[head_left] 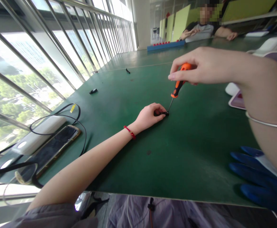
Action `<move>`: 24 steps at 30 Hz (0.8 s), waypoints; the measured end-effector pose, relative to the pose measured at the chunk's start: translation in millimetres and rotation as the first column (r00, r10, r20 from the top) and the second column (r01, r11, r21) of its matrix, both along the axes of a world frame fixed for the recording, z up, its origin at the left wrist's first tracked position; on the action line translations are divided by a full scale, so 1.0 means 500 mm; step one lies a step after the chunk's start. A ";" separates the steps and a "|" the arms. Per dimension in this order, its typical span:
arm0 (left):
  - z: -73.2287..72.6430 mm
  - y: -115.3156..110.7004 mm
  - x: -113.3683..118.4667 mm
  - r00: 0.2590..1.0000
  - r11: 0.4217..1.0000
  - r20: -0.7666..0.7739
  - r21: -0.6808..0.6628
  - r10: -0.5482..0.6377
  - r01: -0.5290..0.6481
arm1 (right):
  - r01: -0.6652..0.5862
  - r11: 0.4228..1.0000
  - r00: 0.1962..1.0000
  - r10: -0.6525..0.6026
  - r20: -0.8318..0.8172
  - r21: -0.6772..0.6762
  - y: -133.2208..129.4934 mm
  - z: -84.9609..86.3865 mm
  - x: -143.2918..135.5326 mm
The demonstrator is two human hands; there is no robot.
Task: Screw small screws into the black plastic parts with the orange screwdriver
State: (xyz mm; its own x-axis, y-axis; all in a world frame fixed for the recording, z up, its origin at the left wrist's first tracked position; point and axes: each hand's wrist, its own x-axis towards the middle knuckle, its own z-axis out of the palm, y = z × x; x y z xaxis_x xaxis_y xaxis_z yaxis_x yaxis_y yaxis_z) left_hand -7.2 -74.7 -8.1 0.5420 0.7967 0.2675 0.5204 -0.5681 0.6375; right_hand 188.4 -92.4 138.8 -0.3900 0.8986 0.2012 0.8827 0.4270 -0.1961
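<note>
My right hand (195,66) is closed around the handle of an orange and black screwdriver (178,85). The screwdriver leans, its thin shaft running down to the end of a small black part (161,113). With its fingers and thumb, my left hand (150,115) pinches this part against the green tabletop (188,152). Much of the part is covered by my fingers, and its exact kind cannot be made out. Whether the tip sits in a screw is too small to tell.
A phone (53,152), a white power strip (42,134) and black cables lie at the left. Small black pieces (93,91) rest farther back. Blue gloves (259,174) lie at the right. Across the table sits a person (202,31) near a blue rack (165,46).
</note>
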 end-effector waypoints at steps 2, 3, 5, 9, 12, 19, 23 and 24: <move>-0.001 0.000 0.000 1.000 1.000 0.003 -0.005 -0.001 0.001 | 0.010 0.999 1.000 -0.010 -0.008 -0.031 -0.001 0.003 0.002; -0.001 0.000 -0.001 1.000 1.000 0.005 -0.007 -0.002 0.002 | 0.006 0.999 1.000 -0.006 -0.005 -0.038 0.000 0.003 0.004; -0.002 0.000 -0.001 1.000 1.000 0.009 -0.009 0.000 0.000 | -0.008 1.000 1.000 0.008 -0.002 -0.017 0.004 0.002 0.008; -0.002 0.000 0.000 1.000 1.000 0.006 -0.010 0.013 -0.013 | -0.016 1.000 1.000 0.016 0.001 -0.006 0.013 -0.003 0.012; -0.002 0.001 0.000 1.000 1.000 0.004 -0.005 0.016 -0.016 | -0.030 0.996 1.000 0.030 -0.003 -0.089 0.012 -0.002 0.012; -0.002 0.002 -0.001 1.000 1.000 0.008 0.006 0.009 -0.009 | 0.015 1.000 1.000 -0.015 0.020 0.002 0.010 -0.001 0.006; -0.002 0.002 0.000 1.000 1.000 0.007 0.012 0.010 -0.010 | 0.000 0.999 0.999 0.001 0.034 -0.035 0.011 -0.001 0.011; -0.001 0.001 0.000 1.000 1.000 0.009 0.009 0.010 -0.011 | -0.004 1.000 0.999 0.005 0.034 -0.023 0.012 -0.001 0.014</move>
